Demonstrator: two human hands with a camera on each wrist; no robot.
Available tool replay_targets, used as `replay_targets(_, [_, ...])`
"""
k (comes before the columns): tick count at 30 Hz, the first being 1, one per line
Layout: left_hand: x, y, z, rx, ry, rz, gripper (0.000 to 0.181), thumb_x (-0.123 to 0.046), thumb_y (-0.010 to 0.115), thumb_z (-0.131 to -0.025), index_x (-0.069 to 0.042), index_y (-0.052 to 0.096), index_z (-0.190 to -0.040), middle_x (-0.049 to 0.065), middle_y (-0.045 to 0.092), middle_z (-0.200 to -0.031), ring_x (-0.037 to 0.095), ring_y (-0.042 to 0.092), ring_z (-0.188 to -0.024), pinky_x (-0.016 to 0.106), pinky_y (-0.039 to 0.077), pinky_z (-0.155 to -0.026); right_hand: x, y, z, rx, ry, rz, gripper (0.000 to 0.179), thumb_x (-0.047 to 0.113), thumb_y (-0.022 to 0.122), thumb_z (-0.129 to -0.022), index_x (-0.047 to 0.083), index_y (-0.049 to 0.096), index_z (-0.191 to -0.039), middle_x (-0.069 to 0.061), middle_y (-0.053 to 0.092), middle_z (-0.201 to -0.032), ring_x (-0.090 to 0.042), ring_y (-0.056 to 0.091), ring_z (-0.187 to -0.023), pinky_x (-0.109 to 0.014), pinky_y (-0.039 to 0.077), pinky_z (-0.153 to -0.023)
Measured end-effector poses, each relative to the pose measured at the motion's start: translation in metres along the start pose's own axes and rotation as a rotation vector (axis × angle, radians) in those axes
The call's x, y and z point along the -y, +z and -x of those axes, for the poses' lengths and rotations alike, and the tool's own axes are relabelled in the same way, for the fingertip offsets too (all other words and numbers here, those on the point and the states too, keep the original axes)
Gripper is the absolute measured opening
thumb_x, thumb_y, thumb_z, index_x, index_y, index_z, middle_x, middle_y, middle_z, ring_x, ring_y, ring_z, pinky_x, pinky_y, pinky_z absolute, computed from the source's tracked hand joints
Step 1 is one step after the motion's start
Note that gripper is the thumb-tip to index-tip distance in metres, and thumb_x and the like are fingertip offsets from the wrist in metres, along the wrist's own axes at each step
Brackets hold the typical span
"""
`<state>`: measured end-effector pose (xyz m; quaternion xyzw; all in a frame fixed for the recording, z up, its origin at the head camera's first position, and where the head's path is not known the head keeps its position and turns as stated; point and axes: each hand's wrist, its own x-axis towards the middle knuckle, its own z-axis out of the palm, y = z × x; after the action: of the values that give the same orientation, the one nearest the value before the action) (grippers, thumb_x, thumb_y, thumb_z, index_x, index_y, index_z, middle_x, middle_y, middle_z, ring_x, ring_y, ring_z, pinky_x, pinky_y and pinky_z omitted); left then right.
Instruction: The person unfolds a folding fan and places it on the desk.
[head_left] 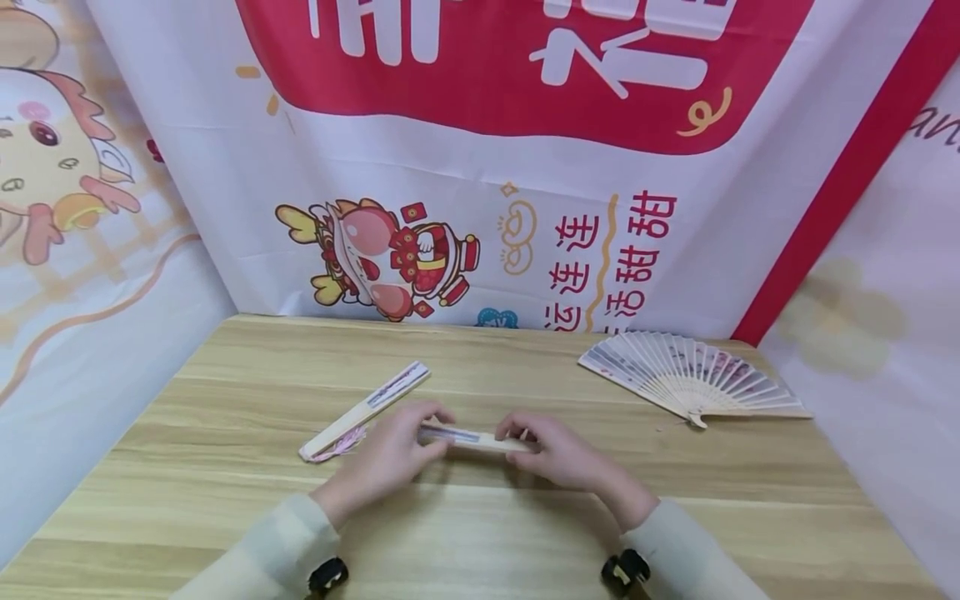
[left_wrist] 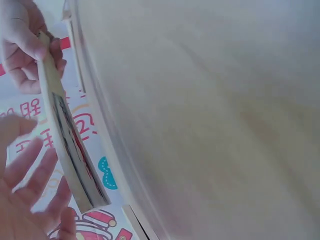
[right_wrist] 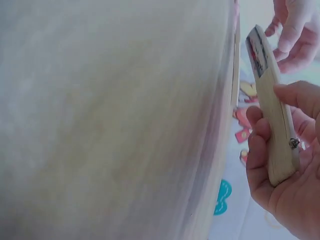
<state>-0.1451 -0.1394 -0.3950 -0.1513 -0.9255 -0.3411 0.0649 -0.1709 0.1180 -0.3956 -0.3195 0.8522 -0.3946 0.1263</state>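
Note:
A folded hand fan [head_left: 467, 437] with a printed cloth band is held level above the table, between the two hands. My right hand [head_left: 561, 452] grips its plain wooden end, with fingers and thumb curled round it in the right wrist view. A small metal rivet shows near that end of the fan [right_wrist: 274, 115]. My left hand [head_left: 397, 447] is at the printed end. In the left wrist view the fingers of the left hand [left_wrist: 30, 185] are spread beside the fan [left_wrist: 70, 145], with a gap between.
A second folded fan [head_left: 367, 410] with a pink tassel [head_left: 341, 444] lies at the left on the wooden table [head_left: 480, 533]. An opened fan [head_left: 693, 377] lies at the back right. A printed cloth backdrop [head_left: 420, 150] hangs behind the table.

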Motion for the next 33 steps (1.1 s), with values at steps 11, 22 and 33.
replay_targets(11, [-0.014,0.004,-0.028,-0.167,-0.14,0.293,0.012,-0.013,0.075,-0.087,-0.011,0.072,-0.099,0.0,0.071,-0.095,0.014,0.064,-0.089,0.035,0.055,-0.085,-0.008,-0.015,-0.017,-0.255,0.118,-0.111,0.02,0.006,0.065,-0.093,0.006,0.063,-0.112,-0.013,0.065,-0.098,-0.015,0.055,-0.08,-0.025,0.048,-0.071])
replay_targets(22, [-0.035,0.039,-0.068,-0.229,-0.314,0.756,0.02,-0.001,0.063,-0.093,0.008,0.069,-0.111,0.025,0.072,-0.099,0.017,0.07,-0.076,0.024,0.058,-0.067,0.007,-0.01,-0.027,-0.501,0.276,-0.415,0.024,0.001,0.065,-0.092,0.0,0.062,-0.116,-0.01,0.061,-0.089,-0.011,0.051,-0.065,-0.02,0.042,-0.052])
replay_targets(33, [-0.049,0.072,-0.085,-0.187,-0.459,0.997,0.032,-0.006,0.057,-0.099,0.006,0.06,-0.129,0.023,0.07,-0.116,0.011,0.07,-0.081,0.023,0.05,-0.067,0.003,0.004,-0.038,-0.618,0.277,-0.552,0.025,-0.003,0.063,-0.092,-0.006,0.061,-0.117,-0.017,0.066,-0.089,-0.011,0.056,-0.067,-0.02,0.049,-0.061])
